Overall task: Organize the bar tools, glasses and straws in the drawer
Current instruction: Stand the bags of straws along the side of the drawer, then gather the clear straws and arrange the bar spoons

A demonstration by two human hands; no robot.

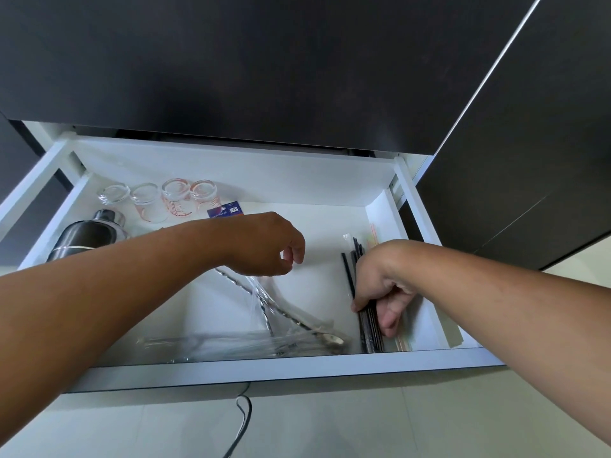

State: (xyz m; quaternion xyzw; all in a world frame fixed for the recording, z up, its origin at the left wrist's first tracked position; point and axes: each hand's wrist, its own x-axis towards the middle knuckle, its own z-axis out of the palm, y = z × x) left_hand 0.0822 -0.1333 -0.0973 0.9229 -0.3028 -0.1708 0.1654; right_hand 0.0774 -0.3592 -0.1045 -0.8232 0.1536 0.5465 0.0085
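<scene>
A white drawer [271,368] stands pulled out below a dark counter. My right hand [380,289] presses down on a bundle of black straws [370,332] lying along the drawer's right side, fingers curled around them. Pale striped straws [405,342] lie just right of the black ones. My left hand [267,246] hovers over the drawer's middle with loosely curled fingers and nothing in it. Beneath it lie a twisted bar spoon [287,314] and clear plastic-wrapped tools [231,345]. Several small glasses [175,200] stand in a row at the back left, beside a steel shaker [86,233].
A small blue card [226,209] leans near the back wall behind my left wrist. Dark cabinet fronts [512,160] rise on the right. A black cable [243,421] hangs over the light floor below the drawer front.
</scene>
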